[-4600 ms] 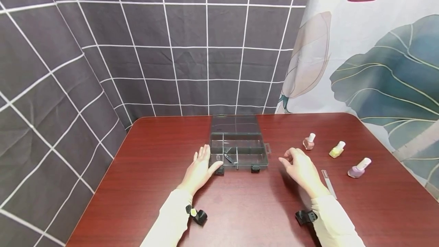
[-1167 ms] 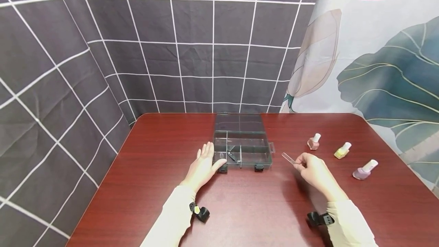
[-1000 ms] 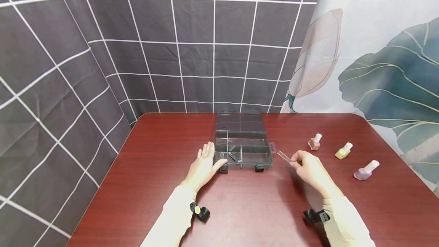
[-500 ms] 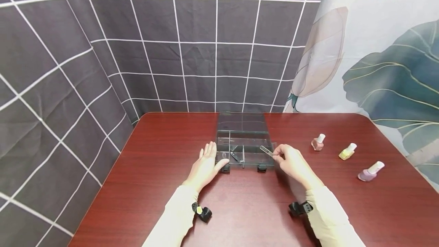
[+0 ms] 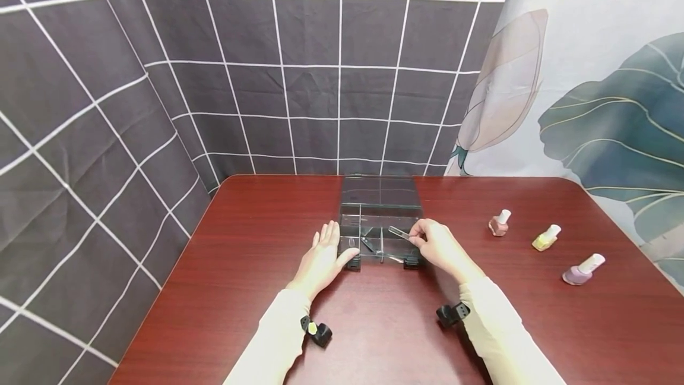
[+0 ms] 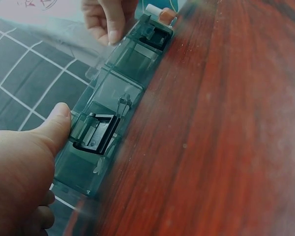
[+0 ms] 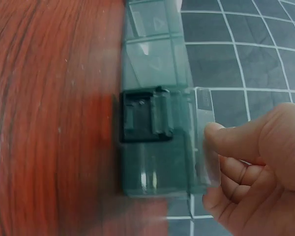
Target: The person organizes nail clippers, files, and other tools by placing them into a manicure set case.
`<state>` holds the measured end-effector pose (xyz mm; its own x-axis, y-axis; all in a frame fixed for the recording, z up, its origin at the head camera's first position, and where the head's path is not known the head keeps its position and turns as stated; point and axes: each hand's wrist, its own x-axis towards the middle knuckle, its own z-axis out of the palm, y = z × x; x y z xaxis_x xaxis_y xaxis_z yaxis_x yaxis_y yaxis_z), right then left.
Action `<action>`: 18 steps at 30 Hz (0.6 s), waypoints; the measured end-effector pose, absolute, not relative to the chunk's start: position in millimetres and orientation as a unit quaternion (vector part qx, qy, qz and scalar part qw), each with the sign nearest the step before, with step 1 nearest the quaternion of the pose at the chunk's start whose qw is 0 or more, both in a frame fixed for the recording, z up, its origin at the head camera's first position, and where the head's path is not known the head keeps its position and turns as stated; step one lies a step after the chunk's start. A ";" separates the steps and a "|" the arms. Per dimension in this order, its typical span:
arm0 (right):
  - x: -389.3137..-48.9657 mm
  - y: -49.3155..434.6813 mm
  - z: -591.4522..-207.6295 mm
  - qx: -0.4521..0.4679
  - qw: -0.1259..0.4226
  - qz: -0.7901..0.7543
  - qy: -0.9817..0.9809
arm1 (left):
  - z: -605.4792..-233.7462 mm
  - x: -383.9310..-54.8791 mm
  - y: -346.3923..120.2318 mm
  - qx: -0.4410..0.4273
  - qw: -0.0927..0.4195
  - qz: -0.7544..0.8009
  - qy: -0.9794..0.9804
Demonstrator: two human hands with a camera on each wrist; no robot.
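Note:
A see-through dark plastic compartment box [image 5: 377, 221] sits on the table with its lid [image 5: 380, 191] tipped back. My left hand [image 5: 319, 260] lies along its left side, fingers straight, thumb at the front left latch [image 6: 96, 135]. Between thumb and fingers, my right hand [image 5: 440, 248] pinches a thin clear nail file [image 7: 205, 142], tilted above the right part of the box. In the right wrist view the file's marked end points away from the hand. A small metal tool [image 5: 367, 245] lies in a front compartment; its exact kind is hard to make out.
Right of the box stand or lean three nail polish bottles: pink [image 5: 499, 223], yellow [image 5: 546, 237] and lilac [image 5: 583, 270]. A grey gridded cloth [image 5: 310, 94] hangs behind the red-brown table [image 5: 256, 212]. The second front latch [image 7: 146, 115] is at the box's right.
My right hand first picked the nail file up from the table, then carried it left until it came over the box. My left hand has stayed at the box's left side.

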<state>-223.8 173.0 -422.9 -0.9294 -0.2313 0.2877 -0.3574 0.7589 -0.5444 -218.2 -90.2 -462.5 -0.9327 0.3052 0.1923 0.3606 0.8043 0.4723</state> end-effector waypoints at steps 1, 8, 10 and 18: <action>-224.8 171.3 -423.7 0.161 0.101 0.310 -0.931 | -462.4 -218.2 -90.2 -0.176 0.055 -0.259 -0.948; -227.3 163.8 -429.1 0.166 0.092 0.273 -0.943 | -462.4 -217.8 -90.0 -0.177 0.056 -0.257 -0.949; -227.2 162.8 -430.1 0.158 0.086 0.252 -0.951 | -462.0 -217.5 -89.7 -0.177 0.056 -0.258 -0.948; -227.1 159.3 -431.9 0.137 0.077 0.206 -0.966 | -461.8 -217.5 -89.8 -0.177 0.060 -0.258 -0.948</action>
<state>-227.1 159.3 -431.9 -0.9505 -0.2336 0.2047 -0.2968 0.8776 -0.3765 -217.5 -89.8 -461.8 -0.9302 0.3047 0.2048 0.3665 0.8042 0.4680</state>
